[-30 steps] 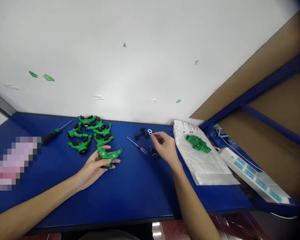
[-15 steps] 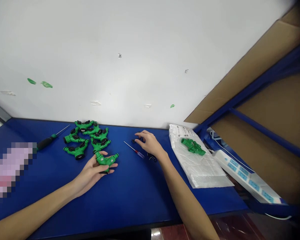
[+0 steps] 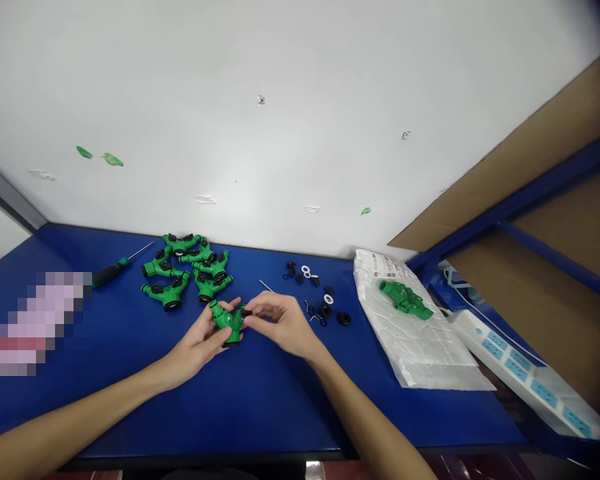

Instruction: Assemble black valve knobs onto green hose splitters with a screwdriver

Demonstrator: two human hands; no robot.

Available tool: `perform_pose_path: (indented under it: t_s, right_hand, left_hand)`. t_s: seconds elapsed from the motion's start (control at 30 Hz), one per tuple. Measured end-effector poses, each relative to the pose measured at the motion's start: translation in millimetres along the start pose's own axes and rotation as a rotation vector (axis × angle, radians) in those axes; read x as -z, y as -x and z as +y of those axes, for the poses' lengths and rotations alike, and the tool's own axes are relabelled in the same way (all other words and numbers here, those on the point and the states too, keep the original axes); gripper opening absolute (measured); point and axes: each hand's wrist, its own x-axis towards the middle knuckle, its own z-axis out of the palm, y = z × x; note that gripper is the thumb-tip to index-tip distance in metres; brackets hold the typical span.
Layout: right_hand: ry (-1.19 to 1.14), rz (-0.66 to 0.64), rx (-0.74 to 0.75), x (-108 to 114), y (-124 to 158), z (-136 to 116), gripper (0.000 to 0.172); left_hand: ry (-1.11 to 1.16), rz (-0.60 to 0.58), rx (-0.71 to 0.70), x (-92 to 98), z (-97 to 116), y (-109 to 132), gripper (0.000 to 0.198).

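Out on the blue bench [image 3: 280,417], a screwdriver [image 3: 114,271] lies beside the heap of green splitters [image 3: 185,275]. Next, the left hand [image 3: 197,345] grips one splitter [image 3: 227,320] just below the heap, while the right hand [image 3: 280,325] pinches a small black piece [image 3: 246,312] against it. Farther right, loose washers [image 3: 329,299], then a plastic bag [image 3: 410,333] under another splitter [image 3: 405,299].

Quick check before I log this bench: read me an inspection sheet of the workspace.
Surface: blue workbench.
Job's things: green Y-connector in hand; pile of green connectors beside it; small black parts and white washers to the right.
Clutter: green-handled screwdriver; plastic bag with a green part.
Hands: left hand grips the connector; right hand pinches its end.
Cables: power strip, white cable.
Surroundings: white wall, cardboard.
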Motion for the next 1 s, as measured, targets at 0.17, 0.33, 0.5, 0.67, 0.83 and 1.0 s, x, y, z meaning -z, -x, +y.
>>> perform_pose_path:
  t_s: [0.17,0.33,0.5,0.67,0.83,1.0]
  right_hand:
    - [0.012,0.044,0.06,-25,4,-4,0.017]
    - [-0.058,0.058,0.034,-25,4,3,0.023]
    - [-0.031,0.083,0.028,-31,7,5,0.02]
    - [0.04,0.051,0.176,-30,9,4,0.014]
    - [0.088,-0.038,0.146,-21,8,-2,0.021]
    - [0.146,-0.036,0.137,-21,9,-2,0.02]
  left_hand:
    - [-0.22,0.01,-0.101,-4.8,2,5,0.038]
    - [-0.273,0.028,-0.197,-4.6,-2,5,0.03]
    - [-0.363,0.018,-0.27,-0.8,-8,4,0.031]
    - [-0.414,-0.038,-0.216,1.9,-5,4,0.031]
    - [-0.287,-0.15,-0.119,2.4,4,5,0.037]
    - [-0.216,-0.13,-0.046,-0.3,5,4,0.036]
